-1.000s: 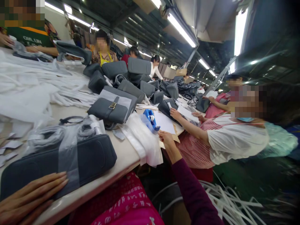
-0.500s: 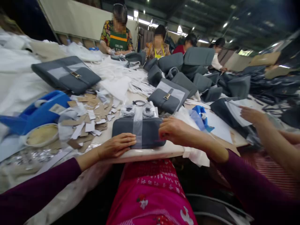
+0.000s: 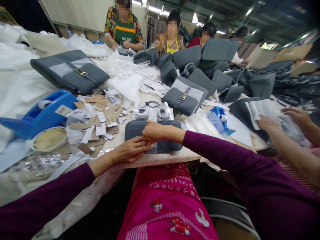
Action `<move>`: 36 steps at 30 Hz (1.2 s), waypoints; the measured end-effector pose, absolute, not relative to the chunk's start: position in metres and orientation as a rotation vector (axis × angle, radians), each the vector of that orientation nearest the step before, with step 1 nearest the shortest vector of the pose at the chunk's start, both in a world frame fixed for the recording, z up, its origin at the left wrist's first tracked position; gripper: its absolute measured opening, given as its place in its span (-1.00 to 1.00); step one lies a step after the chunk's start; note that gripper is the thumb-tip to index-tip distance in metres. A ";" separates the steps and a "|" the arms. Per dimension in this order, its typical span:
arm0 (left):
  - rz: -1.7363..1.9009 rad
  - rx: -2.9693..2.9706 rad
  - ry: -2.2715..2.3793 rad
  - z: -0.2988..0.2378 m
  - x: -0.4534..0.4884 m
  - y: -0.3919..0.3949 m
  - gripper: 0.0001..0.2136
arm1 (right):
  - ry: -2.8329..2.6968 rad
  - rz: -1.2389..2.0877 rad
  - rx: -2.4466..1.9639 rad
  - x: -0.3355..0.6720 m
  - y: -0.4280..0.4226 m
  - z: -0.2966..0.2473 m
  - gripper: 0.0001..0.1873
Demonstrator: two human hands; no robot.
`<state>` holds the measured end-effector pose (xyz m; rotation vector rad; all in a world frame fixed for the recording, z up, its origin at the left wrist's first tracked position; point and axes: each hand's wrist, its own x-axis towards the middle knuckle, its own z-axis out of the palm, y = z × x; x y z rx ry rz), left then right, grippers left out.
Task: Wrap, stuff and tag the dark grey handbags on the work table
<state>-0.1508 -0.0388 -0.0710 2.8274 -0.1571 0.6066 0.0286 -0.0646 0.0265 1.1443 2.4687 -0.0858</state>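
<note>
Over the dark bag (image 3: 133, 129) at the table's (image 3: 187, 155) edge, the right hand (image 3: 156, 131) has shifted from its right end to its middle, curled narrow on something I can't make out, beside the outstretched left hand (image 3: 131, 150), with cardboard tags (image 3: 102, 118) left of the bag.

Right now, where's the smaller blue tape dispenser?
Head view, right of centre: the dispenser sits between a buckled bag on its left and a white sheet on its right.
</note>
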 end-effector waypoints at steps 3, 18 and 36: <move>0.605 2.844 -0.173 -0.071 -0.150 -0.039 -0.53 | 2.472 -0.078 1.155 0.029 -0.066 0.027 -0.75; 0.597 2.903 -0.094 -0.073 -0.150 -0.039 -0.62 | 2.687 0.076 1.376 0.019 -0.071 0.004 -0.75; 0.759 2.984 -0.208 -0.084 -0.150 -0.024 -0.49 | 1.406 0.686 3.756 0.310 -0.191 0.059 -0.70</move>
